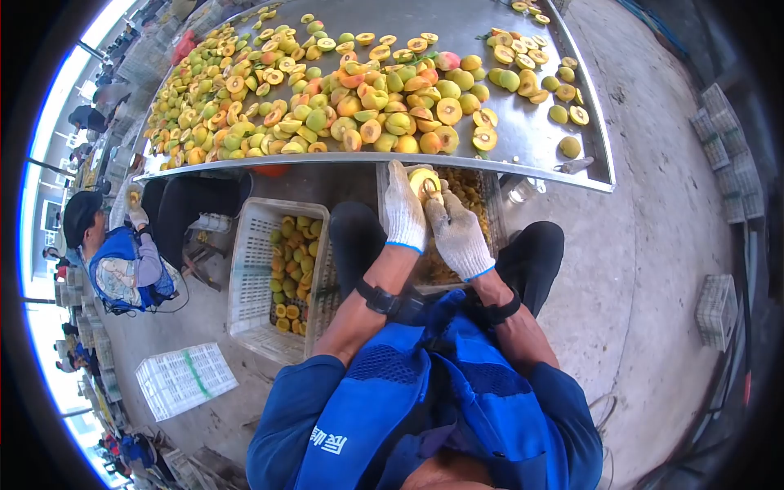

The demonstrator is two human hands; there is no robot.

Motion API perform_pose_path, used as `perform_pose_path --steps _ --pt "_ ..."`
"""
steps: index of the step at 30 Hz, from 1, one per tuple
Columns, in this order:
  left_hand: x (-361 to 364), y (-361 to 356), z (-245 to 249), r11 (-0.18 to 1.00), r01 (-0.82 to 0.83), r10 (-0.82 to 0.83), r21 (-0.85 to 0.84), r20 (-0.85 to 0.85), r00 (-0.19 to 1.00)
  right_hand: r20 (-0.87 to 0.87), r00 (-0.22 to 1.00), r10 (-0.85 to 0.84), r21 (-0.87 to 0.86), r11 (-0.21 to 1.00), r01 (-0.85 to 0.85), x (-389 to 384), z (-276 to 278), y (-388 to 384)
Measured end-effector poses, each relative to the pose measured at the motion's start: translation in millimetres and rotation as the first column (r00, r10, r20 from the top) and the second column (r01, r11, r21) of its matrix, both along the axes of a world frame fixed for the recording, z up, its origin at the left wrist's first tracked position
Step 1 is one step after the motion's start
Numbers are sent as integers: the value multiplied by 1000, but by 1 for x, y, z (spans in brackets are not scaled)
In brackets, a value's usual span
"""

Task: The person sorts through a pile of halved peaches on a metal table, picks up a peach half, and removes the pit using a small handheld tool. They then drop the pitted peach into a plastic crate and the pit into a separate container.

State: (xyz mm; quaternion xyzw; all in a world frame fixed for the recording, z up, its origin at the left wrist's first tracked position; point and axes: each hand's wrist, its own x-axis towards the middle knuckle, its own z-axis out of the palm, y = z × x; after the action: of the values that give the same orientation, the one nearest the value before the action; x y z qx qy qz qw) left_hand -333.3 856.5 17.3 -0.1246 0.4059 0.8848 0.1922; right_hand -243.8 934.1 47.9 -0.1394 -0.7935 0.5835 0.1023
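Observation:
My left hand [404,209], in a white knit glove, holds a halved yellow fruit [424,181] with its cut face showing, just off the table's near edge. My right hand [460,234], gloved too, is closed beside it, with a small curved metal tool [431,189] against the fruit's centre. Part of the tool is hidden by the fingers. Below both hands stands a crate [497,214] with small yellow-brown pieces in it. Beyond them, a large pile of whole and halved fruit [376,100] covers much of the metal table [535,167].
A white crate [245,269] of halved fruit stands left of my legs. An upturned white crate [186,380] lies on the floor. Another person [135,265] sits at the far left. More crates [717,312] stand at the right.

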Motion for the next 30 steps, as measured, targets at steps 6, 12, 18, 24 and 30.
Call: perform_pose_path --steps 6,12,18,24,30 --pt "1 0 4 998 8 -12 -64 -55 998 -47 998 -39 63 997 41 0 -2 -5" --pt "2 2 15 993 7 -11 -116 -39 999 126 992 11 129 991 -27 0 -12 0" --pt "4 3 20 984 52 -74 -170 -129 989 135 979 151 -139 981 -132 7 -27 11" --pt "-4 -6 15 939 212 -290 -270 -294 911 177 935 308 -645 754 -126 11 -34 19" --pt "-19 -11 19 819 383 -552 -427 -404 730 216 845 489 -850 520 -83 14 -22 28"
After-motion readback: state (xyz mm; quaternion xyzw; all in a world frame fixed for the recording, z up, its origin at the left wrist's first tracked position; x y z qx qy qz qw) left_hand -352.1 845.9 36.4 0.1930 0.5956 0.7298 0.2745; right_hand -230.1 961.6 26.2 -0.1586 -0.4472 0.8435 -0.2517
